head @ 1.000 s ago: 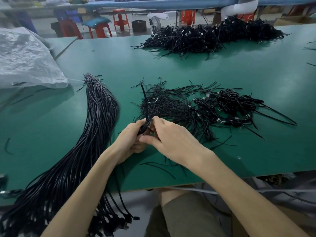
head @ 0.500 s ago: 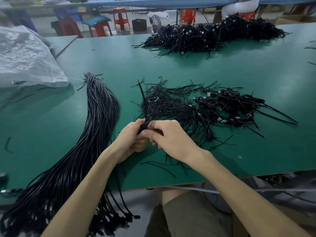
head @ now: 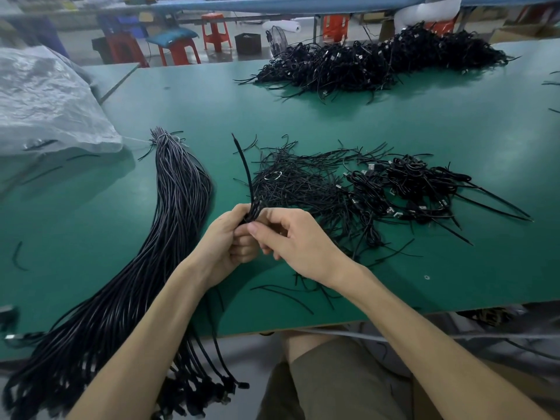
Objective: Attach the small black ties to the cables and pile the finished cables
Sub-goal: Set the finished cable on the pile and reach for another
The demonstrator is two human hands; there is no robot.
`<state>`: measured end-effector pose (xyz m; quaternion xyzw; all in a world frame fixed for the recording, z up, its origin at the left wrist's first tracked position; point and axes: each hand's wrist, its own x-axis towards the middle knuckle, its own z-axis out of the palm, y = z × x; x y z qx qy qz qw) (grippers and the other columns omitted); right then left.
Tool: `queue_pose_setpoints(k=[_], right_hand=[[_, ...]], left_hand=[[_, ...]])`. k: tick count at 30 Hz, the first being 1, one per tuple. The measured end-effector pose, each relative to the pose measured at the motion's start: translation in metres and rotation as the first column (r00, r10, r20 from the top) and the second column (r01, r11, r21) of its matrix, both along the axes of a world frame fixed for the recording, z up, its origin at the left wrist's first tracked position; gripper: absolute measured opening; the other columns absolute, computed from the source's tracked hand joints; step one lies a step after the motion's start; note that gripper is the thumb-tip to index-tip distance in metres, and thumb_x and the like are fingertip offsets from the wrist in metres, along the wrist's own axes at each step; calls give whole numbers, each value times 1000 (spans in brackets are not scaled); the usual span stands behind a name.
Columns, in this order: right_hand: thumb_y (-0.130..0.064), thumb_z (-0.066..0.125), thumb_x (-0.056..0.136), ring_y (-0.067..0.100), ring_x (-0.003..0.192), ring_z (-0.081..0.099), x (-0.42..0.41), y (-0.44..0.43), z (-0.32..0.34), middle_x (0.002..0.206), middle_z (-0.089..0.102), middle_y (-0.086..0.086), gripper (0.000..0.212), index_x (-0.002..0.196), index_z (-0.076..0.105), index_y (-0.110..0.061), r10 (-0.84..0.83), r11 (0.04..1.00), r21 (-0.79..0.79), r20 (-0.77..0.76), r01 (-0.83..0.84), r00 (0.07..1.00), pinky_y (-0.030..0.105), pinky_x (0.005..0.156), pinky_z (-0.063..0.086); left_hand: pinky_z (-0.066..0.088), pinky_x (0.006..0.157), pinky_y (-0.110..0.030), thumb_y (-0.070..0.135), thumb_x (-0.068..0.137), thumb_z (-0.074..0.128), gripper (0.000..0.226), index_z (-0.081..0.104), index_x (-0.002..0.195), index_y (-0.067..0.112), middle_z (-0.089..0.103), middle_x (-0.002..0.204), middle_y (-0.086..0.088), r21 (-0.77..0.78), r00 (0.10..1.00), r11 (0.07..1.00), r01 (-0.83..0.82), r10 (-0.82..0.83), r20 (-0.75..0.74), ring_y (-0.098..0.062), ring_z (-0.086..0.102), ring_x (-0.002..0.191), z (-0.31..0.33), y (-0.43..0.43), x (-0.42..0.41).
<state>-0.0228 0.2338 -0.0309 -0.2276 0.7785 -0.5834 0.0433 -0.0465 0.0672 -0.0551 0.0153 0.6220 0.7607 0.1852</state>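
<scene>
- From my remote seat I see the left hand [head: 225, 241] curled round a folded black cable [head: 249, 216]; it holds the cable just above the green tabletop [head: 454, 122], near the front edge.
- The right hand [head: 297, 241] meets it from the right; its thumb and forefinger pinch the same cable just beside the left thumb, and its other fingers are loosely curled.
- One black tie [head: 244, 165] stands up out of the grip, leaning away to the left; its lower end is hidden between the fingers.
- Just beyond the hands lies a heap of loose ties [head: 297, 183]; touching its right side is a small pile of finished cables [head: 418, 186], with metal plugs showing.
- A larger far pile [head: 378, 62] of coiled cables sits at the back edge, well apart.
- To my left a long bundle of straight cables [head: 169, 222] runs over the front edge; beyond it lies a clear plastic bag [head: 45, 101].
</scene>
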Motion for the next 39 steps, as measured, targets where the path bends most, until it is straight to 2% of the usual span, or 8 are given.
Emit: queue_pose_setpoints(k=[9, 13, 19, 24, 27, 30, 34, 39], right_hand=[[-14, 56, 105, 16, 62, 53, -1, 0, 0, 70, 59, 9, 23, 89, 72, -6, -30, 970, -234, 173, 71, 984, 22, 51, 44], [-18, 59, 103, 9, 56, 46, -3, 4, -2, 73, 59, 9, 26, 81, 64, -6, -49, 928, -332, 344, 171, 938, 21, 48, 36], [-17, 60, 103, 10, 58, 42, 4, 18, 0, 68, 49, 0, 22, 81, 59, -14, 145, 894, -438, 475, 90, 868, 20, 46, 32], [-15, 49, 106, 10, 56, 37, 14, 18, 7, 66, 46, 0, 31, 76, 53, -15, 315, 856, -517, 484, -24, 817, 19, 47, 31], [-14, 48, 107, 7, 53, 38, 14, 21, 11, 63, 47, -6, 38, 69, 52, -19, 287, 905, -422, 494, -62, 821, 17, 45, 29], [-18, 53, 106, 7, 52, 37, 14, 27, 13, 63, 47, -3, 36, 70, 52, -17, 180, 964, -259, 474, -59, 862, 16, 42, 26], [-17, 54, 106, 16, 52, 38, 17, 36, 19, 64, 48, 12, 36, 73, 53, -2, 149, 989, -57, 310, -138, 939, 19, 42, 28], [-22, 58, 104, 14, 56, 37, 25, 38, 25, 61, 48, 11, 38, 71, 52, -4, 6, 982, 187, -58, 5, 998, 27, 54, 31]], left_hand=[[26, 59, -34, 59, 91, 62, 51, 46, 56, 24, 36, 55, 2, 11, 998, 1000, 26, -25, -49, -24, 26, 60, 5, 2, -2], [34, 82, -47, 37, 107, 41, 42, 57, 82, 7, 50, 82, -13, 63, 978, 992, 109, -96, -183, -34, 39, 81, 4, 3, -3], [46, 71, -26, 23, 101, 53, 34, 62, 108, -8, 60, 86, -13, -240, 861, 969, 53, -166, -480, -22, 51, 77, 17, -10, 3], [44, 74, -16, 47, 81, 78, 44, 70, 97, 7, 68, 86, 6, -175, 828, 982, 76, -160, -538, -9, 57, 80, 38, -16, 13], [44, 74, -21, 38, 78, 83, 35, 70, 88, 8, 65, 85, 0, -167, 812, 983, 77, -159, -562, -14, 56, 80, 46, -19, 16], [46, 83, -27, 11, 80, 81, 13, 72, 87, 17, 65, 89, 5, -461, 705, 883, -85, -274, -655, -16, 59, 89, 50, -19, 18], [44, 88, -19, -4, 74, 83, 36, 73, 91, 26, 63, 95, 13, -642, 605, 726, -246, -403, -687, -16, 57, 98, 58, -14, 26], [57, 90, -32, 7, 61, 87, 62, 62, 118, 12, 63, 111, -4, -255, 894, 951, -173, 43, -446, -15, 67, 110, 47, -4, 33]])
